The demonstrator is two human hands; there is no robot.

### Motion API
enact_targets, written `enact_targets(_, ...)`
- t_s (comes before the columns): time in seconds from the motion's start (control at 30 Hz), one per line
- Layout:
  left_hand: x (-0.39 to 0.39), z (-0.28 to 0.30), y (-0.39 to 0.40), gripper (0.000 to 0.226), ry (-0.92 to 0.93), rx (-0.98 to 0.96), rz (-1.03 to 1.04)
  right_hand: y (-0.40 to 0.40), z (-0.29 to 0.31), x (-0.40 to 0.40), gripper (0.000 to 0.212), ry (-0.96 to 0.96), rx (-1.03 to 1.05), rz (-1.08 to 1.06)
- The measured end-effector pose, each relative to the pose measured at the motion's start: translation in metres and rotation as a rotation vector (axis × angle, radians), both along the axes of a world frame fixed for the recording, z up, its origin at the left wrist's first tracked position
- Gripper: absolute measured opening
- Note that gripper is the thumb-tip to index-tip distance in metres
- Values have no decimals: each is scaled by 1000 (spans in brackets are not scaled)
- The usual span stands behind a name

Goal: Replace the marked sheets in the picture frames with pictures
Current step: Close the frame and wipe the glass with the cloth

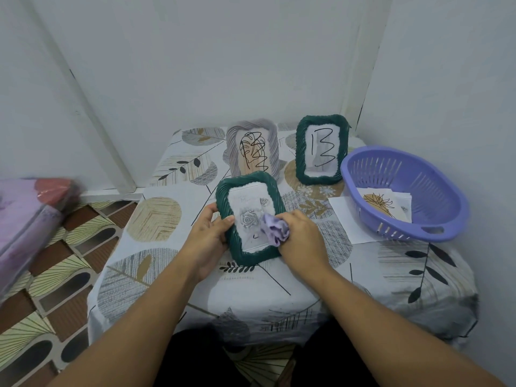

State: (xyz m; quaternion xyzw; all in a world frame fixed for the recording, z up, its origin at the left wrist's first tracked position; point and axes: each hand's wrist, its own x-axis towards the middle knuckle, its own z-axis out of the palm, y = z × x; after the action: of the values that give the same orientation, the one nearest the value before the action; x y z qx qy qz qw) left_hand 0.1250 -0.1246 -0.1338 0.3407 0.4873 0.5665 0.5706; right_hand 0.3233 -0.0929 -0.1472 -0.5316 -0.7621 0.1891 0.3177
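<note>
A dark green picture frame [250, 255] with a grey rose picture behind its glass is tilted up over the table. My left hand [208, 238] grips its left edge. My right hand [300, 241] presses a crumpled lilac cloth [275, 229] against the glass at the frame's lower right. Behind it a grey frame [275, 152] stands upright with black scribbles over a leaf picture. To its right a second green frame [300, 152] stands with a white sheet marked in black strokes.
A purple plastic basket [435, 196] at the right holds picture sheets, one showing a tan leaf [379, 203], and rests on a white sheet [344, 219]. A leaf-patterned cloth covers the table [167, 219]. Walls close in behind and right. Wrapped bundles [30, 213] lie at left.
</note>
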Motion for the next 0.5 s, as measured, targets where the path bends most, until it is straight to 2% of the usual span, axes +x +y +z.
enact_targets(0.07,0,0,0,25,-4,-5,4,-3,-1,-3,15,6,8,6)
enact_targets(0.2,0,-1,0,25,-16,-14,7,-11,-6,-8,19,-44,-8,146)
enact_targets(0.37,1,0,0,26,0,-9,8,-4,-2,-2,17,-4,5,52)
enact_targets(0.5,0,-2,1,25,-18,-15,15,-14,-5,-10,24,-75,8,185)
